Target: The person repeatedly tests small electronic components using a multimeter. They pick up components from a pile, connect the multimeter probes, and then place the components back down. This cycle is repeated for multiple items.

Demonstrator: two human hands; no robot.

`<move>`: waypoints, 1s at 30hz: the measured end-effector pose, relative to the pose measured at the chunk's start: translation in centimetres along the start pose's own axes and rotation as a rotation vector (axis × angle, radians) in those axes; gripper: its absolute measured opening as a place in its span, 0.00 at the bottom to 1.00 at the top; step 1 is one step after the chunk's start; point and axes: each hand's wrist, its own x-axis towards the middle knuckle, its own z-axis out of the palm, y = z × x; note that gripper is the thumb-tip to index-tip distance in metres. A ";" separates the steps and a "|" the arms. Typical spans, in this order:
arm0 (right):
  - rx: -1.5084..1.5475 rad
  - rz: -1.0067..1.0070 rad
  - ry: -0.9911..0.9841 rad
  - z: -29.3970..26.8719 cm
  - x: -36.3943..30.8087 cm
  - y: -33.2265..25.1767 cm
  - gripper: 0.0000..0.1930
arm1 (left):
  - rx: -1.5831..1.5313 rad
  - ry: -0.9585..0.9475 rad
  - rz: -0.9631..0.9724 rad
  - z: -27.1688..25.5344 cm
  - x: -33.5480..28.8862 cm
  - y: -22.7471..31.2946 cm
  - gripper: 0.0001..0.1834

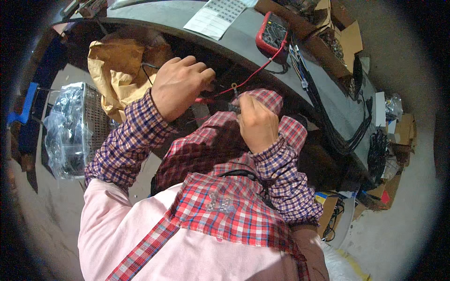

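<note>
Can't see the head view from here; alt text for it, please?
A person's right hand pinches a small ring-ended part above a red plaid apron, while the left hand curls at a red probe. Its red lead runs to a red multimeter on a grey bench, with black cables at right and a brown paper bag at left.

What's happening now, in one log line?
left hand: beside red test probe, grip unclear | right hand: pinching ring terminal | red-cased multimeter: on workbench

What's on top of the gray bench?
A paper sheet, a red-and-black multimeter and black cables, among other things. Whatever lies directly beneath them is covered.
</note>
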 end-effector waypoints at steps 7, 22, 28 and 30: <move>-0.070 -0.029 -0.031 -0.1 -0.2 -0.8 0.03 | -0.045 0.062 -0.055 0.7 -0.4 -0.1 0.11; -0.222 -0.061 -0.023 0.6 -0.1 -2.1 0.04 | -0.047 0.052 -0.094 0.8 -0.7 2.1 0.08; -0.220 -0.066 0.011 0.6 0.1 -2.0 0.04 | -0.053 0.050 -0.108 1.0 -0.2 2.2 0.06; -0.214 -0.053 -0.002 0.8 -0.3 -2.1 0.04 | -0.075 0.065 -0.104 1.4 -0.4 2.3 0.06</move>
